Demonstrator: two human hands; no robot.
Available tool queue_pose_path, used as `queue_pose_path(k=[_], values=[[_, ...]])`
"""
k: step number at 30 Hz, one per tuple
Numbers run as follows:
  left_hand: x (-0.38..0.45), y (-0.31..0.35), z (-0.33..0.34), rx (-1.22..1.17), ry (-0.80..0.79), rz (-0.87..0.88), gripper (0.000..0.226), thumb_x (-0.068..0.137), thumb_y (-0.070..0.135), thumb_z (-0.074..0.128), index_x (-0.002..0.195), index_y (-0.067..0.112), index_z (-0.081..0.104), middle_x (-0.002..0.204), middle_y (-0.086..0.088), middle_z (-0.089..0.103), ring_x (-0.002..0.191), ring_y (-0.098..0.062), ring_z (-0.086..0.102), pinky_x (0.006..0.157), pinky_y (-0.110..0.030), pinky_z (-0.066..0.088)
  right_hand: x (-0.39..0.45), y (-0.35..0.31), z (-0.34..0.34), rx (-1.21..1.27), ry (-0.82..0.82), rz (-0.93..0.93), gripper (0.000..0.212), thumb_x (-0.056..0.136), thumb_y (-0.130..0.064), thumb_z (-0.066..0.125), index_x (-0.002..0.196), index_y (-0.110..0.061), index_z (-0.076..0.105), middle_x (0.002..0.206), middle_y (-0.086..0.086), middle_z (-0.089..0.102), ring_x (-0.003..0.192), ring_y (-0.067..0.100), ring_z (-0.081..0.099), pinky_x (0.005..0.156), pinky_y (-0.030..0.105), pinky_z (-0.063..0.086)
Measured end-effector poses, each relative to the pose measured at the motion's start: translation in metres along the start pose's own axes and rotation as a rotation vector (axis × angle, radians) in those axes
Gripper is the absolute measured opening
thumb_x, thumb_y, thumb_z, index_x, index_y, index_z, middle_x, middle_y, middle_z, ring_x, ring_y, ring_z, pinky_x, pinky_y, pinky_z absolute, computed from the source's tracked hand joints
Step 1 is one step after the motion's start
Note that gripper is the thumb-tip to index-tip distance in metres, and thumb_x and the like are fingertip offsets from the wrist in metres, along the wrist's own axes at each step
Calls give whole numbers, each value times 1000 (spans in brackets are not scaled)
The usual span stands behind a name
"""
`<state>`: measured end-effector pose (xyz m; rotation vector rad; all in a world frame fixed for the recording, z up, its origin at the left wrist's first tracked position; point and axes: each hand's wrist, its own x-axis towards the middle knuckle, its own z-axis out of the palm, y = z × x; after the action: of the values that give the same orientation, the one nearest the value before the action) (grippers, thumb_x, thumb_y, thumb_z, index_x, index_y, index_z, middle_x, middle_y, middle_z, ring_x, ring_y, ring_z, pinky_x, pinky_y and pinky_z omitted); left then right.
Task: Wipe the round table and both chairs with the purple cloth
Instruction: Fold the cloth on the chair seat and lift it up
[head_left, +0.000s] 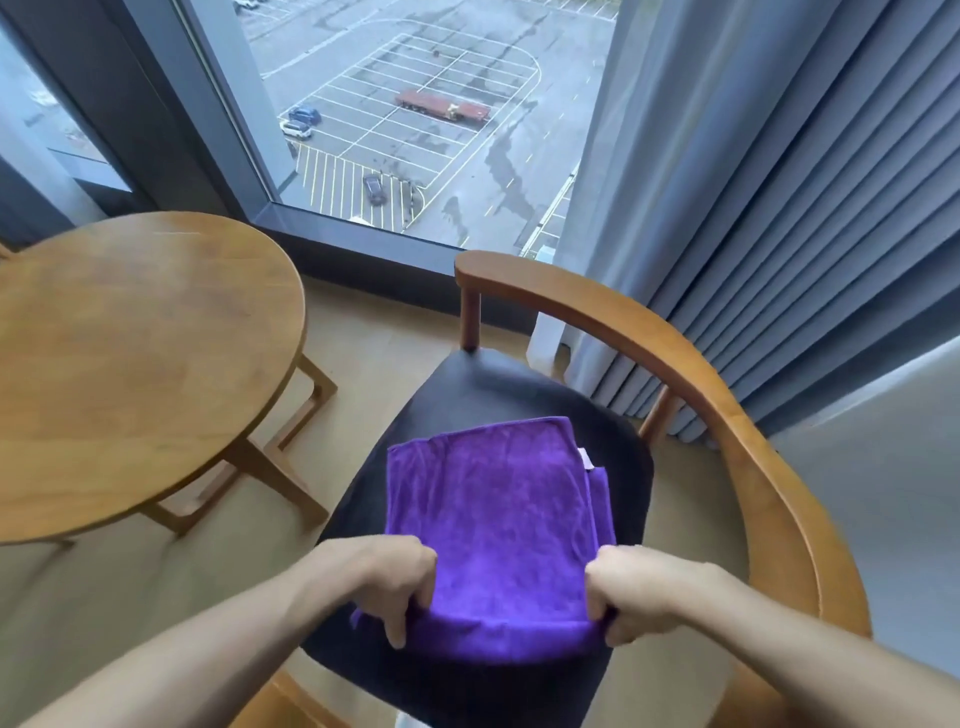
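I see one purple cloth (493, 525) flat on one chair's black seat (519, 395), beside one round table (135, 364). My left hand (387, 587) and right hand (631, 590) each pinch its near edge.
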<state>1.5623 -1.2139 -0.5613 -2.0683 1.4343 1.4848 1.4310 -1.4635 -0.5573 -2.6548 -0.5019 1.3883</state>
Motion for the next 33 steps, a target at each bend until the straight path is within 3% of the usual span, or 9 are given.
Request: queue_pose_path(k=[3,7,10,12,14,19,23,29,33], values=[[0,-27,-16,-23,148,-97,17,85,22,73,95,8,72,88,-9,69,81,-26,65,65,-31,49,16,21,-24,29,176,120,11,81,-26,59,82,-15,62,84,6,65,80,28,58,65,36,50],[21,-71,-43,-127,543,-287,13,86,21,69,92,9,68,94,-10,68,90,-28,64,67,-30,43,48,58,-62,122,467,299,10,87,-25,58,93,-24,66,100,4,66,100,28,62,77,35,51],[42,-92,-55,-211,781,-480,36,86,27,70,119,18,58,115,-8,60,110,-31,59,81,-35,47,71,75,-67,173,617,494,54,87,-34,68,137,-30,48,128,5,50,122,27,49,99,43,47],[52,-93,-50,-96,794,-547,46,85,31,69,125,21,51,120,-6,54,112,-30,56,88,-42,50,80,72,-57,134,657,534,69,82,-38,73,142,-29,41,135,5,44,125,26,45,102,42,45],[64,-82,-30,29,713,-458,37,85,27,65,120,19,52,120,-5,54,110,-28,58,88,-43,52,88,61,-34,10,647,442,58,80,-36,72,132,-25,49,129,3,48,116,25,49,94,39,47],[96,-52,38,240,486,-271,52,77,34,70,120,16,47,122,-6,48,113,-30,48,80,-44,43,113,34,26,-25,416,346,57,76,-36,70,124,-24,43,127,0,42,117,25,42,86,42,43],[101,-52,51,310,543,-254,50,73,22,68,114,14,41,117,-9,45,104,-31,44,71,-43,39,126,31,32,-74,427,386,62,73,-29,70,126,-22,38,129,2,39,117,28,39,84,45,45],[90,-75,61,325,668,-300,35,83,15,60,116,15,48,121,-8,48,108,-30,49,74,-43,39,121,36,37,-102,496,429,37,81,-8,58,115,-19,48,121,3,45,112,28,45,78,44,45],[85,-82,44,240,782,-231,12,85,13,58,95,19,61,97,-1,62,94,-25,59,73,-38,46,116,44,34,-35,557,392,17,85,-14,49,101,-20,53,107,-1,54,106,24,51,79,38,48]])
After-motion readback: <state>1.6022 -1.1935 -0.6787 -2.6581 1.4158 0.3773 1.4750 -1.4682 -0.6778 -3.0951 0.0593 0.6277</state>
